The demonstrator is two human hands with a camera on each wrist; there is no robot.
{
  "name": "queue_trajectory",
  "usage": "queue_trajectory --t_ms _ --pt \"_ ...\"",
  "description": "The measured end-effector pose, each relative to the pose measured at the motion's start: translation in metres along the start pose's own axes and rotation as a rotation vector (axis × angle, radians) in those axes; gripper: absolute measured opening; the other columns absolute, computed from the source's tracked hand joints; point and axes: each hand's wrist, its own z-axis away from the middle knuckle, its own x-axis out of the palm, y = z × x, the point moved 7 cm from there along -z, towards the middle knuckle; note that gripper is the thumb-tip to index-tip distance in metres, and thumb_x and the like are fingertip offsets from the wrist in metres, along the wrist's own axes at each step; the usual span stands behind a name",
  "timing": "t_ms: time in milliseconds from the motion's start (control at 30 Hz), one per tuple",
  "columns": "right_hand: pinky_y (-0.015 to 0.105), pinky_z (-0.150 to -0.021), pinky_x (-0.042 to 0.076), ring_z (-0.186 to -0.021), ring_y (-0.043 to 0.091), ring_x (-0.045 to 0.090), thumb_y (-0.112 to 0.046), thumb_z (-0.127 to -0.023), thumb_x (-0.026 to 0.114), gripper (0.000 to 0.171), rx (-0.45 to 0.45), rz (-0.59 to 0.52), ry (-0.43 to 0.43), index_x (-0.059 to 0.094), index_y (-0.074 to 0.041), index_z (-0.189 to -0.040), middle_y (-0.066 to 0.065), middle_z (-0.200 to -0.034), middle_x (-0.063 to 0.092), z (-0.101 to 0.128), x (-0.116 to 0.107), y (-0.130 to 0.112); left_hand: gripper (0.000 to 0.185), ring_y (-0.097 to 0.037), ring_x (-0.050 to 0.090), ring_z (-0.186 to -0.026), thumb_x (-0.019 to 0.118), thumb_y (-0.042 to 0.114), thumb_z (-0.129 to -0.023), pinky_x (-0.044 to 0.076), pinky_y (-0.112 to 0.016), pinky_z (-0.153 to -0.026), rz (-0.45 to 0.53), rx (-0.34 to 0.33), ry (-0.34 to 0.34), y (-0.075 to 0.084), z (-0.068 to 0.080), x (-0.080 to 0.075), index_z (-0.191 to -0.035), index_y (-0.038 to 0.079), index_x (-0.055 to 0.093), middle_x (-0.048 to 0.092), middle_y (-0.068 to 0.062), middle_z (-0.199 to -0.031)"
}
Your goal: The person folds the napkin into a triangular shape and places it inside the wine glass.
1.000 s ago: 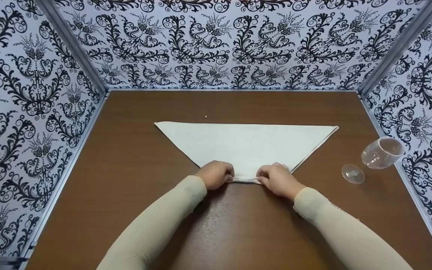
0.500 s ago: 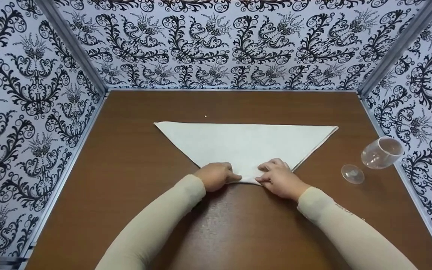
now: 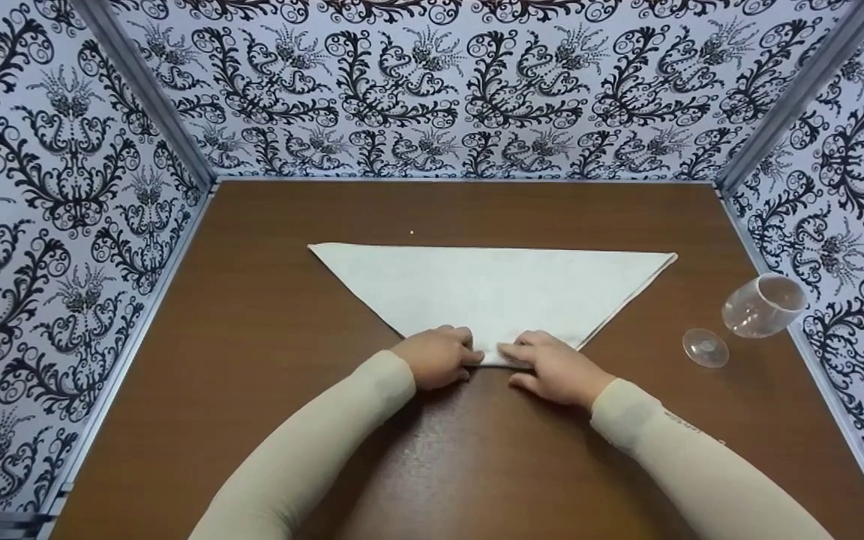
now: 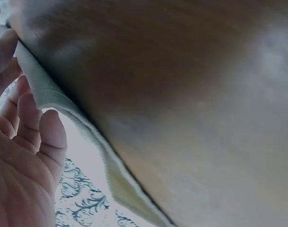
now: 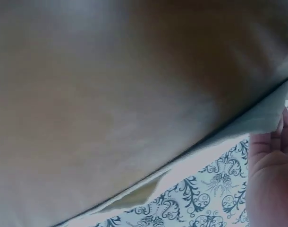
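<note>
A white cloth napkin [image 3: 488,289] lies on the brown table, folded into a trapezoid with its long edge at the back and its short folded edge nearest me. My left hand [image 3: 436,358] presses the left part of that short edge, its fingers on the cloth. At the right part, the fingers of my right hand [image 3: 558,367] lie stretched over the fold, with the thumb off the cloth in front of it. Both wrist views show the napkin's layered edge [image 4: 71,111] beside the fingers.
An upright clear stemmed glass [image 3: 758,309] stands on the right side of the table [image 3: 267,217]. Patterned walls [image 3: 402,90] with metal frame strips enclose the back and both sides. A tiny pale speck [image 3: 412,232] lies behind the napkin.
Both hands had the near edge pinched, then flattened out on it. The right thumb has come away from the cloth, and its fingers have slid left over the fold.
</note>
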Motion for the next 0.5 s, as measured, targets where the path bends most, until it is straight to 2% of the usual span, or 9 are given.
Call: queue_trajectory --t_ms 167,300,500 --pt "0.045 -0.095 0.053 -0.11 0.026 0.062 -0.022 -0.097 0.076 0.04 -0.042 -0.034 -0.009 0.073 -0.018 -0.137 0.006 -0.116 0.069 0.001 0.003 0.0 0.049 -0.019 0.065 -0.105 0.067 0.035 -0.104 0.056 -0.034 -0.093 0.01 0.014 0.001 -0.001 0.001 0.002 -0.152 0.035 0.057 0.065 0.001 -0.12" --pt "0.044 -0.094 0.052 -0.109 0.024 0.06 -0.022 -0.098 0.076 0.04 -0.006 -0.081 -0.023 0.072 -0.018 -0.138 0.004 -0.117 0.067 0.0 0.004 0.005 0.056 -0.017 0.063 -0.101 0.068 0.036 -0.103 0.055 -0.033 -0.092 0.069 0.007 -0.006 -0.003 0.0 0.003 -0.156 0.043 0.049 0.063 0.0 -0.119" --pt "0.038 -0.089 0.05 -0.102 0.018 0.056 -0.022 -0.097 0.077 0.041 0.059 -0.127 -0.038 0.072 -0.018 -0.137 0.002 -0.113 0.063 -0.001 0.004 0.013 0.051 -0.015 0.059 -0.096 0.07 0.037 -0.102 0.054 -0.031 -0.091 0.206 -0.014 -0.01 -0.011 -0.004 0.006 -0.151 0.04 0.055 0.063 -0.002 -0.119"
